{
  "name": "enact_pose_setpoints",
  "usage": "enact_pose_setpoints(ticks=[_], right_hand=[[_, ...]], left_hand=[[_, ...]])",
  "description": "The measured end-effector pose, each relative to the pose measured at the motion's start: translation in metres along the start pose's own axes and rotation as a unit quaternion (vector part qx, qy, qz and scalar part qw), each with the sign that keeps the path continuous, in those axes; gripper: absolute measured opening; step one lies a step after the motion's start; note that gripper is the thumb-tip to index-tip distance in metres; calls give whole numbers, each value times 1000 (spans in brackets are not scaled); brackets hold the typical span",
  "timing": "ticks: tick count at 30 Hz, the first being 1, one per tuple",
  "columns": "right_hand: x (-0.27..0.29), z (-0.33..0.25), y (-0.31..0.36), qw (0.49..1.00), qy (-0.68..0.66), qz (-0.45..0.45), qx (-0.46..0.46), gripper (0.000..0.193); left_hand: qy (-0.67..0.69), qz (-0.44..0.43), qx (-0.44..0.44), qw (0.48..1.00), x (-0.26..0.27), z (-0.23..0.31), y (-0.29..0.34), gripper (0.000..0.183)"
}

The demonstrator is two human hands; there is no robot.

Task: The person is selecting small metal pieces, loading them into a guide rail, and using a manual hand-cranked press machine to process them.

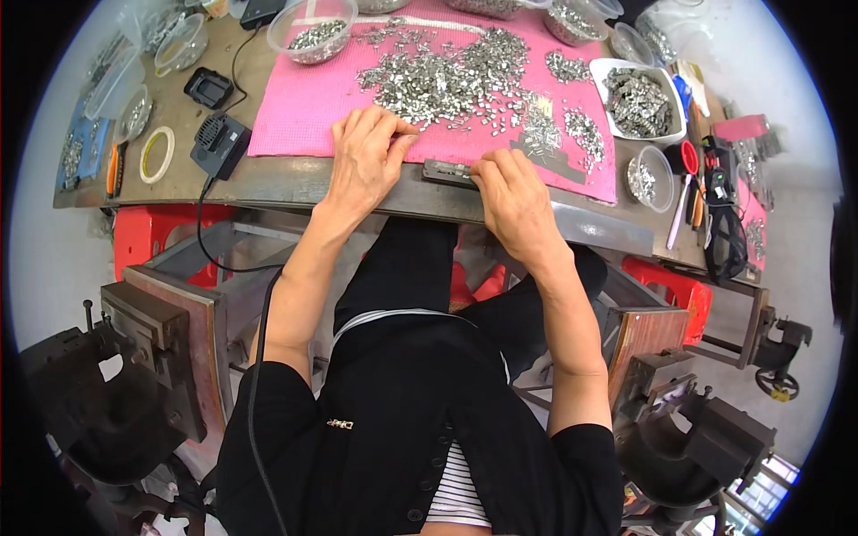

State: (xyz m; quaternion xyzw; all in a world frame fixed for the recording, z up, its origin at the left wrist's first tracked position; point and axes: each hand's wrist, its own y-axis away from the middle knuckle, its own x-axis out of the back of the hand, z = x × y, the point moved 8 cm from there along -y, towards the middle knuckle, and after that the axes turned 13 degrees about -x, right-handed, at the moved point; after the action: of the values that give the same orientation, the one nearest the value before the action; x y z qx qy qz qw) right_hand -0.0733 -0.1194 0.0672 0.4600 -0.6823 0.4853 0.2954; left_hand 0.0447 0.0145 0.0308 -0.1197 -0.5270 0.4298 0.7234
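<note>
Over the near edge of a pink mat [295, 107], my left hand [366, 159] is closed, thumb and forefinger drawn together; whatever they pinch is too small to make out. My right hand [517, 204] has its fingers pressed together at the right end of a dark metal block [444, 171] by the table's front edge. Small shiny bits show along the top of that block. Beyond my hands spreads a large pile of small silvery metal parts [438, 80]. Thin metal pins [541, 134] lie on a grey plate [569, 168] right of my right hand.
A white tray [593, 67] of metal parts and a clear tub [660, 198] stand at right, near a red-and-white tool [685, 170]. At left are a black device [221, 143] with a cable, a tape roll [157, 154] and several plastic tubs. Vises flank my legs below.
</note>
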Motion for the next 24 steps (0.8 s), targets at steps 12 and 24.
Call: enact_pose_setpoints(ticks=[12,24], right_hand=[[-10,36,-33,994,-51,-15,-96,6],[-29,53,-48,991,-44,-3,-125,10]], left_hand=[[-12,1,3,1000,4,-2,4,10],[-4,-14,-4,1000,5,11,-1,7]])
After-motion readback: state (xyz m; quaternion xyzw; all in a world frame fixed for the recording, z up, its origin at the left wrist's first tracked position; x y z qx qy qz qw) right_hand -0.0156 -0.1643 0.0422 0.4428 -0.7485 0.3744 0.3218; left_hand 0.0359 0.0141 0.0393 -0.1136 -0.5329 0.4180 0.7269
